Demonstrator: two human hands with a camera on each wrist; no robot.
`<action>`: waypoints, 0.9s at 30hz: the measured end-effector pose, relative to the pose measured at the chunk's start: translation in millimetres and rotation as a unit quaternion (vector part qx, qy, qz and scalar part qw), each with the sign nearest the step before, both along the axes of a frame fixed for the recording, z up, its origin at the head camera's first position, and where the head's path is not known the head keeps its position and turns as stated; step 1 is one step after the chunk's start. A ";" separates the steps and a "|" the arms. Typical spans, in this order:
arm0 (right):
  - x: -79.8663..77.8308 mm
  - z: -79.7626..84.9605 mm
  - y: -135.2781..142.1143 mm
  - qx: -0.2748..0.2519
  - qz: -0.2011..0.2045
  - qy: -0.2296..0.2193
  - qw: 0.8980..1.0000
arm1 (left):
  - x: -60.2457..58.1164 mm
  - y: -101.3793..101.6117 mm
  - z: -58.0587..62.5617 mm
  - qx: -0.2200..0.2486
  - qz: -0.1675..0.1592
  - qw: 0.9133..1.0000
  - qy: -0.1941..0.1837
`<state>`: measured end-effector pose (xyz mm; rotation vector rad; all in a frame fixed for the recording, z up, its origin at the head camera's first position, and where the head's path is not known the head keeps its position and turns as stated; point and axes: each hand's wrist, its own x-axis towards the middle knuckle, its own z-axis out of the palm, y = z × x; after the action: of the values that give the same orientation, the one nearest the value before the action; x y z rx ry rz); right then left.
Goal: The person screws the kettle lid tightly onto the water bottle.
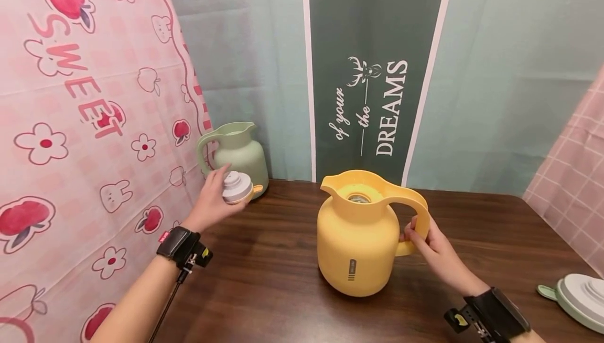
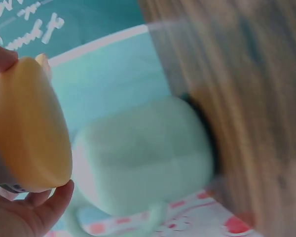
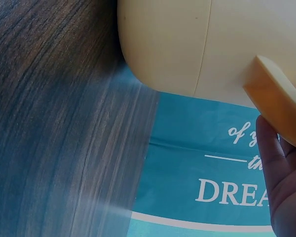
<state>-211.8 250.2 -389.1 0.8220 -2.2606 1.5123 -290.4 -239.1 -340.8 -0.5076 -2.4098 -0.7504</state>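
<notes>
A yellow thermos jug (image 1: pixel 356 238) stands on the wooden table in the head view, its top uncovered and its spout toward the left. My right hand (image 1: pixel 436 246) grips its handle (image 1: pixel 421 209), which also shows in the right wrist view (image 3: pixel 276 106). Off to the left, my left hand (image 1: pixel 214 201) holds a jug lid (image 1: pixel 237 186) with a white-and-grey stopper and a yellow base. In the left wrist view, thumb and fingers span the lid's rim (image 2: pixel 34 123). Behind that hand stands a pale green thermos jug (image 1: pixel 243 157), its top also without a lid.
A green-rimmed white lid (image 1: pixel 585 298) lies on the table (image 1: pixel 264 280) at the right edge. A pink printed cloth (image 1: pixel 94 175) hangs on the left, a pink checked one (image 1: pixel 573 175) on the right. Along the back hangs a green curtain (image 1: pixel 264 60).
</notes>
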 end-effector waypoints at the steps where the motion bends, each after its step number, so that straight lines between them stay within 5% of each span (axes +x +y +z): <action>1: 0.4 0.0 0.1 -0.002 -0.001 -0.003 1.000 | 1.0 3.3 4.2 -0.001 -0.004 1.000 0.004; 11: 1.0 -2.4 0.6 -0.002 -0.007 -0.002 1.000 | 13.9 31.1 29.1 -0.015 -0.020 0.999 0.035; 21: -0.3 -6.1 1.4 -0.007 -0.007 -0.002 1.000 | 22.7 51.7 47.1 0.017 -0.097 0.993 0.072; 27: 0.2 -6.0 0.7 -0.015 0.000 0.012 1.000 | 26.9 65.4 68.9 0.047 -0.139 0.983 0.113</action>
<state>-211.7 250.9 -395.1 0.8256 -2.2157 1.5249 -263.5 -173.7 -271.9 -0.8544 -2.1080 -0.8680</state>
